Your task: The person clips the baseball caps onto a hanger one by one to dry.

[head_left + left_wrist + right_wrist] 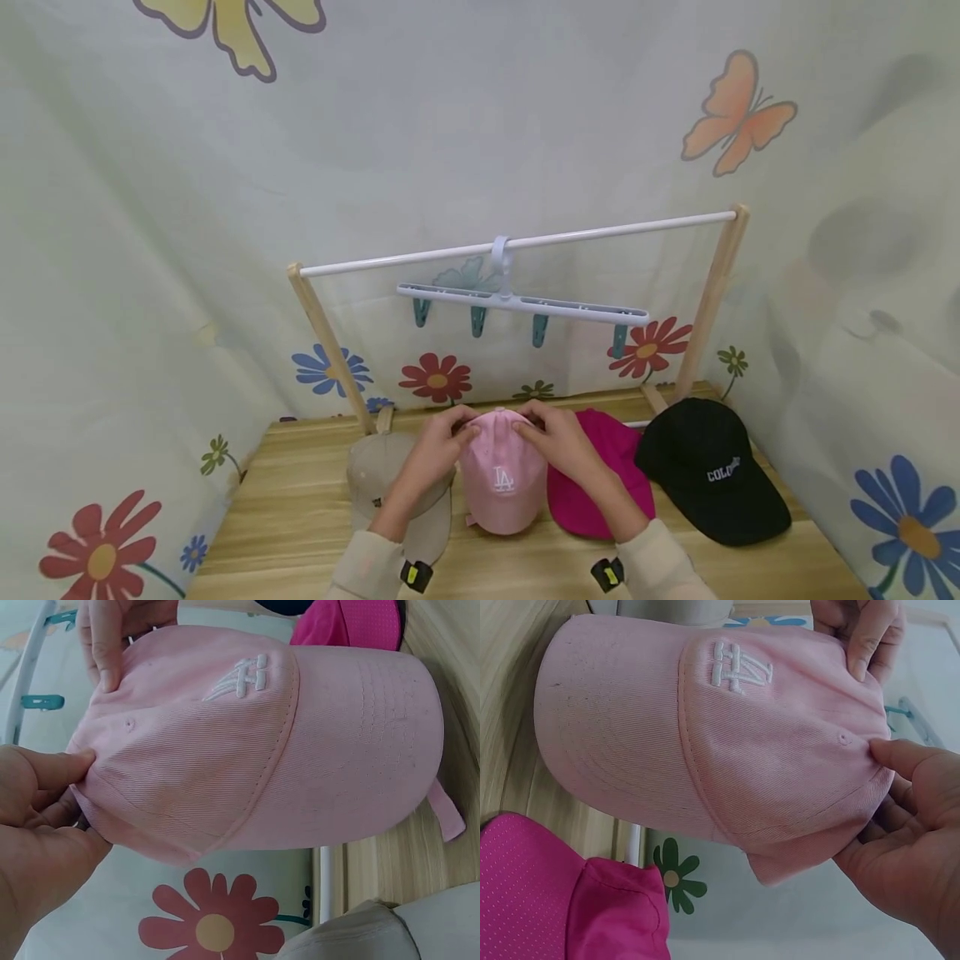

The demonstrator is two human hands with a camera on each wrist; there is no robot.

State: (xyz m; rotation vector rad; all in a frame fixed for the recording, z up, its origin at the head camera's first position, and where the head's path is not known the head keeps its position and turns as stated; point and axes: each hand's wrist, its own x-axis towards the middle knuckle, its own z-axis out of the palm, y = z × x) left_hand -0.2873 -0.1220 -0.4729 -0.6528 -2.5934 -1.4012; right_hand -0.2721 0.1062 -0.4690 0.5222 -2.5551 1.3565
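Observation:
A pink baseball cap with a white embroidered logo is held up by its crown between both hands, its brim pointing down. The left hand pinches the crown's left side, thumb in front and fingers behind. On the other side, the right hand pinches the crown the same way. Both wrist views show the cap close, in the left wrist view with the pink cap's strap hanging past the brim. Beyond the hands, a light blue hanger with several teal clips hangs from a white rod.
On the wooden tabletop lie a beige cap at left, a magenta cap right of the pink one, and a black cap farther right. Wooden posts support the rod. A patterned cloth hangs behind.

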